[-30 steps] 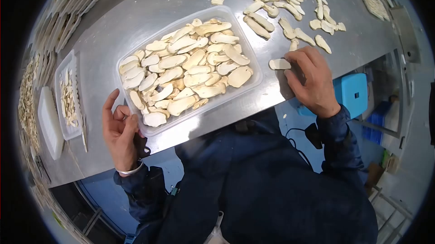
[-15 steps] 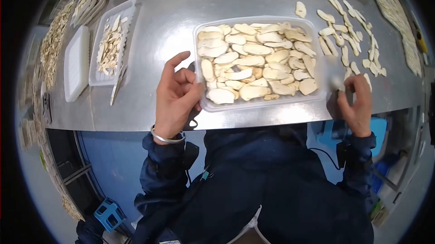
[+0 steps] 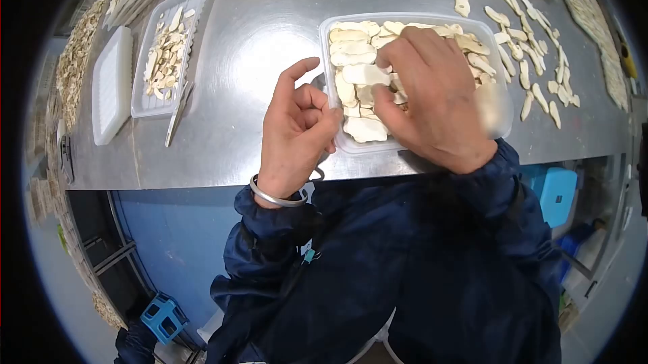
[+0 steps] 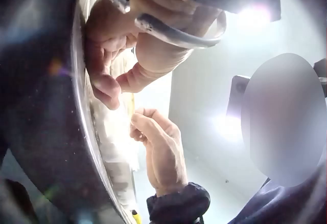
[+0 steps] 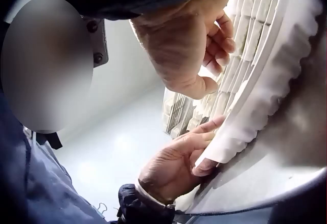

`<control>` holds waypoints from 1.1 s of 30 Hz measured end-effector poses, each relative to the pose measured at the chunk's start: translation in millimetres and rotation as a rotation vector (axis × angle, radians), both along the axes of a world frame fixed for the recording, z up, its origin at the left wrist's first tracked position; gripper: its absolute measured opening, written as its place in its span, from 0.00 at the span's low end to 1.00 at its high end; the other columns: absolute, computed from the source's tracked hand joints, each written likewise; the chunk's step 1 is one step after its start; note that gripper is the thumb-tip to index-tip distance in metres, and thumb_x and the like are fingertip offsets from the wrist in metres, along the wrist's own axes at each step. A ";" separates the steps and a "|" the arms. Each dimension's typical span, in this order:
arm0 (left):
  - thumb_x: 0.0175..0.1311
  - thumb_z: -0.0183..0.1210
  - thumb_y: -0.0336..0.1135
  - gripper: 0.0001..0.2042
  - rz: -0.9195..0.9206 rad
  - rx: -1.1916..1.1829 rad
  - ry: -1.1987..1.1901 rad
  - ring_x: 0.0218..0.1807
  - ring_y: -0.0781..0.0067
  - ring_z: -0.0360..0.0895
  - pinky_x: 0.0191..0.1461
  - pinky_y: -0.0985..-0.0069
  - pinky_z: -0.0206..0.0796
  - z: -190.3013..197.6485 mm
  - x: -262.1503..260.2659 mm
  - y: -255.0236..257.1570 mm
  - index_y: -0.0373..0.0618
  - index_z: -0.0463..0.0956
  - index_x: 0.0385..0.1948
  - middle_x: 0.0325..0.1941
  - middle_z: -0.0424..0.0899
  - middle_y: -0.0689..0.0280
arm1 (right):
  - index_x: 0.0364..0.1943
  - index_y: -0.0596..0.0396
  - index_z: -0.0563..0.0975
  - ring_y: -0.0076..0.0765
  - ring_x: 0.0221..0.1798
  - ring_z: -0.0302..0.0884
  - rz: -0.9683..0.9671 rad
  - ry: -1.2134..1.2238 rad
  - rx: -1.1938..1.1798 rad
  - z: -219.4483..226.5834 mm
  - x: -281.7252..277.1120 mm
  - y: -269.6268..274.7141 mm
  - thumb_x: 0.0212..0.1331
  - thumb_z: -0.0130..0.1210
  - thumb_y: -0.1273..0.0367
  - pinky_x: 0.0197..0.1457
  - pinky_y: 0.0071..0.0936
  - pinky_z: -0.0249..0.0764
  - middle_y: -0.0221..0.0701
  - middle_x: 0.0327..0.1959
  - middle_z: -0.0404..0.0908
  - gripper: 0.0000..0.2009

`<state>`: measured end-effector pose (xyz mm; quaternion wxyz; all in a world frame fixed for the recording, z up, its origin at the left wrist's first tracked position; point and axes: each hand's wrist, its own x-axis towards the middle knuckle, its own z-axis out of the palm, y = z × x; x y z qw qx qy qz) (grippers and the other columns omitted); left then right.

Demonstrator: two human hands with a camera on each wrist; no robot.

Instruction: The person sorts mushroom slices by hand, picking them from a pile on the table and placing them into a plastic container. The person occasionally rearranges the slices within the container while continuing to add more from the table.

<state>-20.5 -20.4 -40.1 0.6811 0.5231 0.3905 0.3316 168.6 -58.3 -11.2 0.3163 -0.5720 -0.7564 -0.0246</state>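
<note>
A clear plastic container (image 3: 506,124) holds layered pale mushroom slices. The left hand (image 3: 297,127) is at its left side, thumb and curled fingers pinching the rim, index finger raised; the right wrist view also shows this hand (image 5: 173,168) at the container's wavy edge (image 5: 245,127). Over the slices reaches the right hand (image 3: 435,97), covering many of them, with a pale slice (image 3: 364,74) between thumb and fingertips. In the left wrist view the left hand (image 4: 138,50) is near the camera and the right hand (image 4: 166,155) beyond it.
Loose slices (image 3: 524,73) lie on the metal table (image 3: 250,154) to the right. On the left are a tray (image 3: 192,9) of small pieces, a white tray (image 3: 113,87) and a knife (image 3: 175,121). A blue stool (image 3: 558,196) stands below the right side.
The right hand has moved left from the table beside the container to over its slices, carrying a slice. The left hand stays at the rim. The head view has shifted.
</note>
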 end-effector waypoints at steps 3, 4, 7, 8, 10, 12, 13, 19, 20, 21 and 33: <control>0.59 0.55 0.18 0.29 -0.010 0.000 0.011 0.24 0.88 0.70 0.25 0.87 0.66 0.8 -0.1 1.0 0.35 0.56 0.63 0.30 0.72 0.69 | 0.32 0.56 0.71 0.43 0.37 0.71 -0.006 -0.041 -0.012 -4.9 -6.7 6.8 0.42 0.60 0.74 0.40 0.37 0.65 0.36 0.31 0.71 0.12; 0.59 0.55 0.18 0.29 -0.013 0.002 0.013 0.24 0.88 0.70 0.25 0.87 0.66 1.3 -0.2 1.0 0.35 0.56 0.63 0.30 0.72 0.68 | 0.31 0.57 0.71 0.42 0.38 0.71 -0.012 -0.064 -0.023 -5.8 -8.1 8.0 0.41 0.60 0.74 0.41 0.37 0.66 0.36 0.31 0.71 0.12; 0.58 0.55 0.18 0.29 -0.008 -0.004 0.005 0.25 0.88 0.71 0.25 0.87 0.66 1.8 -0.2 0.6 0.35 0.56 0.63 0.30 0.72 0.68 | 0.30 0.58 0.71 0.41 0.39 0.71 -0.018 -0.092 -0.016 -10.0 -9.1 12.0 0.40 0.60 0.74 0.42 0.37 0.66 0.37 0.31 0.71 0.12; 0.58 0.55 0.18 0.29 -0.005 -0.007 0.001 0.25 0.87 0.71 0.25 0.87 0.66 1.7 -0.4 0.3 0.35 0.56 0.63 0.30 0.72 0.68 | 0.30 0.58 0.71 0.41 0.39 0.71 -0.020 -0.093 -0.007 -10.8 -9.3 12.6 0.40 0.60 0.74 0.42 0.36 0.66 0.37 0.31 0.71 0.12; 0.58 0.55 0.18 0.29 -0.008 -0.007 0.000 0.25 0.87 0.71 0.25 0.87 0.66 1.3 -0.5 0.6 0.35 0.56 0.63 0.30 0.72 0.68 | 0.30 0.58 0.71 0.41 0.39 0.71 -0.025 -0.097 -0.016 -9.8 -10.2 13.0 0.40 0.60 0.74 0.41 0.37 0.66 0.37 0.31 0.71 0.11; 0.58 0.55 0.18 0.29 -0.010 -0.006 0.000 0.25 0.87 0.71 0.25 0.87 0.66 0.7 -0.6 0.9 0.35 0.56 0.63 0.30 0.72 0.68 | 0.30 0.59 0.71 0.41 0.39 0.71 -0.030 -0.100 -0.021 -9.5 -10.5 13.2 0.40 0.59 0.74 0.41 0.37 0.66 0.37 0.31 0.71 0.11; 0.58 0.55 0.18 0.29 -0.011 -0.006 0.000 0.25 0.87 0.71 0.25 0.87 0.66 0.3 -0.8 1.1 0.35 0.56 0.63 0.30 0.72 0.68 | 0.30 0.59 0.71 0.41 0.38 0.71 -0.033 -0.102 -0.022 -10.2 -10.5 13.3 0.41 0.59 0.75 0.41 0.37 0.66 0.37 0.31 0.71 0.11; 0.58 0.55 0.18 0.29 -0.004 -0.011 0.017 0.25 0.87 0.71 0.25 0.87 0.65 2.5 0.3 0.6 0.35 0.56 0.63 0.29 0.71 0.69 | 0.31 0.59 0.72 0.41 0.39 0.71 -0.038 -0.080 -0.013 -12.3 -9.1 14.2 0.40 0.59 0.75 0.41 0.37 0.65 0.37 0.31 0.71 0.11; 0.58 0.55 0.18 0.29 -0.003 -0.013 0.023 0.25 0.87 0.71 0.24 0.87 0.65 3.1 0.6 0.5 0.35 0.56 0.63 0.29 0.71 0.69 | 0.31 0.59 0.72 0.41 0.39 0.71 -0.042 -0.076 -0.017 -11.2 -8.4 13.4 0.40 0.59 0.75 0.41 0.37 0.65 0.37 0.31 0.71 0.12; 0.58 0.55 0.18 0.29 0.001 -0.014 0.026 0.25 0.87 0.71 0.24 0.86 0.65 3.4 0.4 0.4 0.35 0.56 0.63 0.29 0.71 0.69 | 0.32 0.59 0.72 0.41 0.39 0.71 -0.049 -0.059 -0.007 -8.5 -7.3 11.5 0.41 0.59 0.75 0.42 0.36 0.65 0.37 0.32 0.71 0.12; 0.60 0.56 0.18 0.30 0.039 0.039 0.051 0.23 0.84 0.72 0.25 0.87 0.65 3.2 -1.0 0.9 0.35 0.56 0.65 0.30 0.73 0.68 | 0.31 0.59 0.78 0.48 0.31 0.77 -0.559 -0.174 -0.235 14.2 190.0 -68.1 0.52 0.56 0.72 0.36 0.39 0.72 0.40 0.29 0.78 0.05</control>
